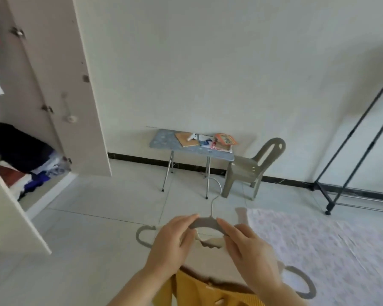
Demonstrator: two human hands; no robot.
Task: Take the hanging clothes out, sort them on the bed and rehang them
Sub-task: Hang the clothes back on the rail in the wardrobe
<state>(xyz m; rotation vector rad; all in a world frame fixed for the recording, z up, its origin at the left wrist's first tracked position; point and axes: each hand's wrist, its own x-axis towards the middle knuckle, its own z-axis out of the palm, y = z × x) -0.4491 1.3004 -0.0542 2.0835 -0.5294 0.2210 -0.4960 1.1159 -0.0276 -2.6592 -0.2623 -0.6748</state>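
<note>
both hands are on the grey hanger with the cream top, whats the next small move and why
Probably settle the cream top squarely on the grey hanger: both the left hand and right hand pinch it beside the hook, with the neckline bunched beneath and the hanger's ends sticking out.

body: two bare hands, left hand [170, 244], right hand [250, 255] | forearms bare, no sleeves | no rings, watch or gloves | nails short
</note>
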